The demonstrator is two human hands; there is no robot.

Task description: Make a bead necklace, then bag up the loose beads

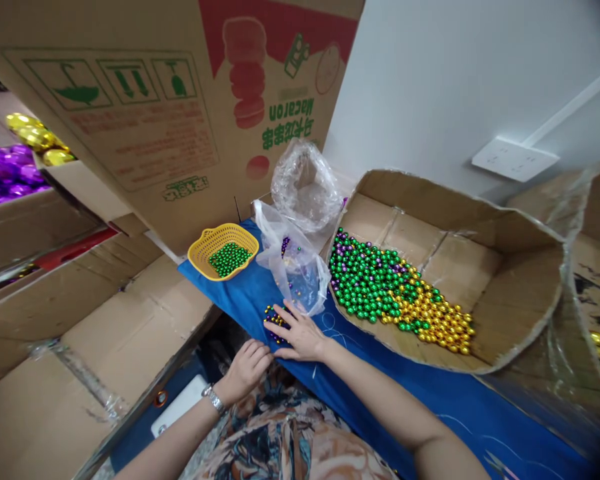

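The right hand (303, 335) lies flat over a small cluster of purple and gold beads (274, 316) near the front edge of the desk, its fingers spread apart, with beads showing between and beside them. The left hand (253, 367), a metal-band wristwatch (213, 398) on its wrist, rests just beside it at the edge, fingers curled and close together; whether they pinch anything I cannot tell. A blue cloth (415, 387) covers the desk. Just beyond the right hand sits a translucent plastic bag (303, 267) with a few purple and gold beads inside. Left of the bag, a yellow perforated basket (195, 252) holds green beads (229, 260). To the right stands an open cardboard box (520, 293) with larger shiny beads (370, 287), mostly green and gold with some purple. Behind the basket rises a carton (155, 133) printed "Macaron" upside down
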